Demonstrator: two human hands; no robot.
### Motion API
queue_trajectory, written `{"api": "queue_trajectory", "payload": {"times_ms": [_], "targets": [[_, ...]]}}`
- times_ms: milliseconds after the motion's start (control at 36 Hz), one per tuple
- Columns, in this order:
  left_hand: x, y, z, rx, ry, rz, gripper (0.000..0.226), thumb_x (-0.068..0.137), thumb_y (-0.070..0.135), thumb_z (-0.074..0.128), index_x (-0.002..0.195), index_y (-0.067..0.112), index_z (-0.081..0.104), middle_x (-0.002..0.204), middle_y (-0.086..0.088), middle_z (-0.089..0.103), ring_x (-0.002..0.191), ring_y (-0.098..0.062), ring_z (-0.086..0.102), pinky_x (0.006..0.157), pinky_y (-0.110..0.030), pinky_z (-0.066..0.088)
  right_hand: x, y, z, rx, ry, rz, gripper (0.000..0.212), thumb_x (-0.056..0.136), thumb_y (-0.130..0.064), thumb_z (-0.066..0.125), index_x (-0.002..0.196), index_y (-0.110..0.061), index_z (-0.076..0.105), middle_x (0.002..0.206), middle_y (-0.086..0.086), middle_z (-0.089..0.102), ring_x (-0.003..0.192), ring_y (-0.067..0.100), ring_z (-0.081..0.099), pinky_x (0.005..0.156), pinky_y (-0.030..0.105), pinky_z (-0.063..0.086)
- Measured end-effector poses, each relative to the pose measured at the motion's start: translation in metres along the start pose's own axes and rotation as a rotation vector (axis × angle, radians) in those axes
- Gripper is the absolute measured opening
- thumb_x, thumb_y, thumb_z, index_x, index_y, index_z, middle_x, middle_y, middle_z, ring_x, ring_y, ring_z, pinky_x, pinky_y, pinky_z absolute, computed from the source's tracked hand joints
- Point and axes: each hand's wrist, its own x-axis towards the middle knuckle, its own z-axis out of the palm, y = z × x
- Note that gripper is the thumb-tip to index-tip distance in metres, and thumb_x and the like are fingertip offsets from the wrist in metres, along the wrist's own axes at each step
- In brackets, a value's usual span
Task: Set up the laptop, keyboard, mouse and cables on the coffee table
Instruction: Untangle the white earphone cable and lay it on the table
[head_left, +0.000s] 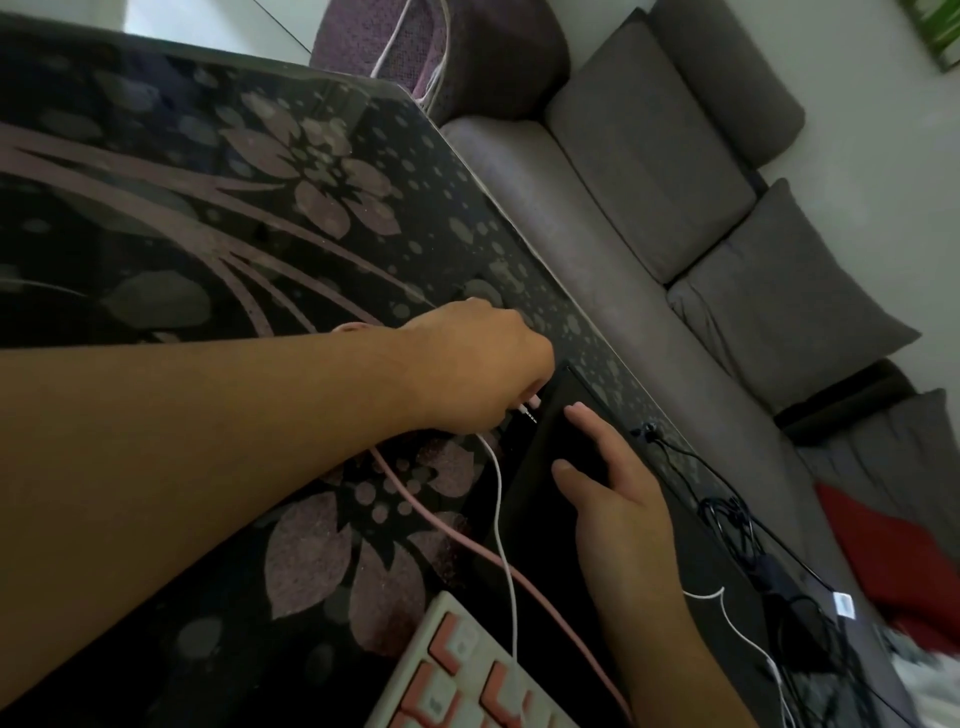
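Observation:
A closed black laptop (540, 499) lies on the dark floral coffee table (218, 218) near its right edge. My left hand (478, 358) reaches in from the left and pinches the metal jack plug (529, 414) of a thin white cable (500, 499), its tip right at the laptop's side edge. On the laptop's lid my right hand (618, 499) rests flat with straight fingers. A white keyboard with pink keys (467, 675) shows at the bottom edge. A pink cable (441, 525) runs from it across the table under my left arm. No mouse is in view.
A tangle of black cables (727, 519) with a power adapter (779, 587) lies beside the laptop, along the table's right edge. A grey sofa (561, 218) with grey cushions (779, 312) stands just beyond. A red cloth (883, 545) lies on the sofa.

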Motion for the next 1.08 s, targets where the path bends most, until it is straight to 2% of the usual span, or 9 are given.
{"api": "queue_trajectory", "payload": {"times_ms": [194,278,361,445,667,806,889,1000,1084], "targets": [[-0.003,-0.002,-0.005,0.001,-0.02,0.033,0.015,0.097,0.019,0.063,0.101,0.033,0.064,0.1,0.009,0.061,0.096,-0.015,0.06,0.093,-0.038,0.053,-0.001,-0.002,0.001,-0.001,-0.014,0.011,0.055,0.091,-0.018,0.066,0.129,-0.059,0.065,0.14,-0.027,0.062,0.135,0.01,0.058,0.114,0.05,0.049],[-0.002,-0.001,-0.004,0.042,0.003,0.04,0.015,0.097,0.023,0.062,0.093,0.034,0.052,0.1,0.009,0.062,0.096,-0.016,0.06,0.095,-0.04,0.051,-0.001,-0.003,0.001,-0.002,-0.009,0.016,0.055,0.083,-0.027,0.064,0.128,-0.059,0.066,0.14,-0.028,0.062,0.135,0.011,0.059,0.113,0.05,0.049],[0.001,-0.002,0.002,0.088,0.068,0.013,0.019,0.096,0.025,0.063,0.094,0.031,0.045,0.099,0.006,0.061,0.092,-0.016,0.058,0.088,-0.034,0.046,0.0,-0.001,0.001,0.004,-0.01,0.015,0.056,0.08,-0.03,0.063,0.128,-0.058,0.066,0.141,-0.027,0.062,0.135,0.011,0.059,0.112,0.05,0.049],[0.003,0.0,0.005,0.088,0.096,-0.007,0.013,0.095,0.023,0.062,0.1,0.029,0.052,0.103,0.005,0.063,0.089,-0.016,0.055,0.085,-0.033,0.038,0.001,0.001,0.001,0.001,-0.016,0.007,0.053,0.086,-0.025,0.065,0.128,-0.058,0.067,0.141,-0.028,0.062,0.135,0.01,0.058,0.113,0.049,0.049],[0.006,0.0,0.01,0.071,0.129,-0.037,0.018,0.097,0.026,0.063,0.115,0.028,0.062,0.107,0.004,0.067,0.1,-0.018,0.062,0.095,-0.036,0.04,0.0,0.002,0.0,0.002,-0.019,0.011,0.052,0.091,-0.018,0.067,0.126,-0.057,0.068,0.139,-0.026,0.063,0.133,0.011,0.06,0.112,0.049,0.049],[0.006,0.0,0.012,0.019,0.147,-0.054,0.014,0.098,0.029,0.065,0.111,0.03,0.068,0.112,0.004,0.064,0.102,-0.019,0.06,0.094,-0.035,0.041,0.0,0.0,0.002,-0.008,0.015,0.017,0.055,0.077,-0.031,0.065,0.124,-0.058,0.068,0.137,-0.026,0.065,0.132,0.012,0.061,0.112,0.05,0.05],[0.007,-0.001,0.012,-0.015,0.112,-0.074,0.016,0.1,0.028,0.063,0.114,0.03,0.068,0.112,0.004,0.064,0.103,-0.018,0.061,0.1,-0.037,0.043,0.0,0.001,0.002,0.001,0.016,0.008,0.053,0.08,-0.029,0.067,0.124,-0.058,0.069,0.137,-0.027,0.064,0.132,0.011,0.061,0.112,0.049,0.05],[0.006,0.001,0.009,0.001,0.07,-0.096,0.018,0.1,0.026,0.063,0.117,0.029,0.067,0.114,0.004,0.066,0.104,-0.019,0.062,0.105,-0.043,0.044,-0.001,0.001,0.001,-0.001,0.004,0.017,0.053,0.094,-0.014,0.068,0.126,-0.056,0.068,0.138,-0.027,0.063,0.133,0.009,0.06,0.113,0.048,0.049],[0.007,0.006,0.012,0.063,0.079,-0.064,0.018,0.099,0.027,0.063,0.116,0.028,0.065,0.114,0.003,0.066,0.107,-0.02,0.061,0.104,-0.042,0.041,-0.002,0.0,0.002,-0.005,0.008,0.012,0.052,0.089,-0.019,0.069,0.125,-0.057,0.068,0.137,-0.027,0.064,0.132,0.009,0.06,0.113,0.048,0.049]]}}
